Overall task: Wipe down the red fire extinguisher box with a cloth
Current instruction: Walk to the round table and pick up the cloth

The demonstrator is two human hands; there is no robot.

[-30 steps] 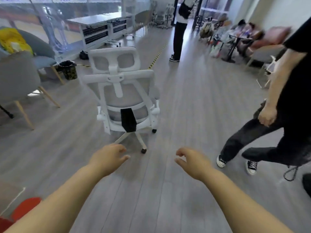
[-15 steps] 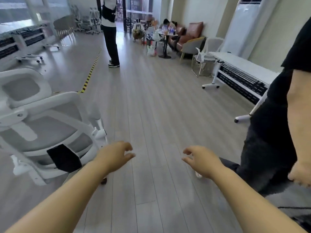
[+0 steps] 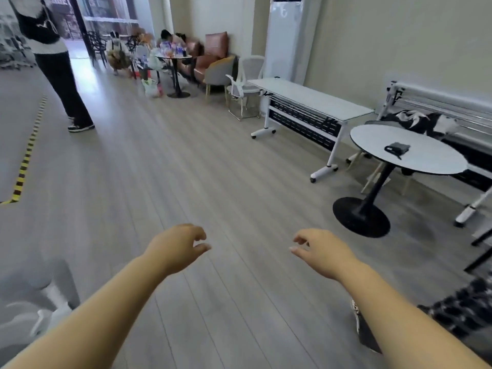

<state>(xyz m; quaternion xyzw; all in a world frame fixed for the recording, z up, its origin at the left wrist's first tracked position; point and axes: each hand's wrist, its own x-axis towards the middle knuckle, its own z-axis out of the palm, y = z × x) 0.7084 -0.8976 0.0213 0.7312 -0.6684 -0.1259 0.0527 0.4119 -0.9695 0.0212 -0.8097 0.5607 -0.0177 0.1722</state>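
Note:
No red fire extinguisher box and no cloth appear in the head view. My left hand (image 3: 177, 245) is stretched out over the grey wooden floor with its fingers loosely curled and nothing in it. My right hand (image 3: 320, 250) hangs beside it at about the same height, also loosely curled and empty. Both forearms reach in from the bottom corners.
A round white table (image 3: 431, 163) on a black pedestal stands at right, a small dark pouch (image 3: 397, 148) on it. Behind it a long white folding table (image 3: 314, 99) lines the wall. A person (image 3: 57, 75) stands far left. A white chair (image 3: 34, 302) blurs at lower left.
The view has swung to the right: the white office chair slid out to the lower left, the nearby person in black left the right side, and the tables by the wall came in. Both hands stay empty.

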